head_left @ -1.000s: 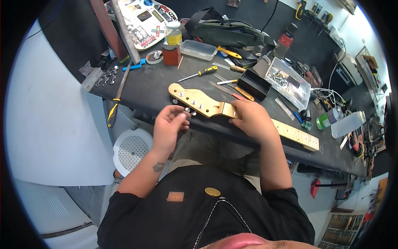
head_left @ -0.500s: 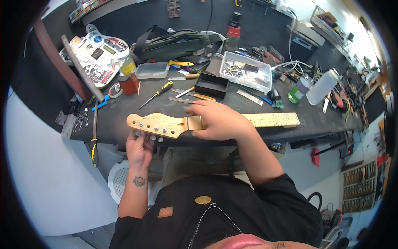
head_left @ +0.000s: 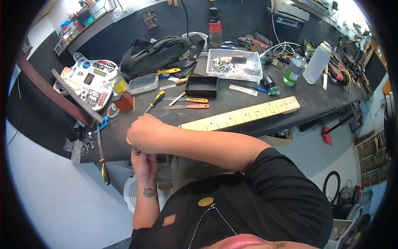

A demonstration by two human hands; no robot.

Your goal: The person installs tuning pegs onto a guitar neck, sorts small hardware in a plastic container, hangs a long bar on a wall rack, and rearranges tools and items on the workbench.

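Observation:
A maple guitar neck lies slantwise along the bench's near edge, fretted side up. Its headstock is almost wholly hidden behind my right hand and forearm. That hand is closed over the headstock, knuckles up, and whatever its fingers hold is out of sight. Below the headstock's near edge, my left hand points upward with bent fingers closed at a tuning peg, its fingertips partly covered. A yellow-and-black screwdriver lies just beyond my right hand.
Behind the neck lie a red-handled file, a black tray and a clear bin of small hardware. A stickered white guitar body is at left. Bottles, including one with green liquid, stand at right.
My right hand has moved left from the upper neck to the headstock, which it now covers. My left hand stays beneath the headstock. The view has shifted, and the neck appears more slanted.

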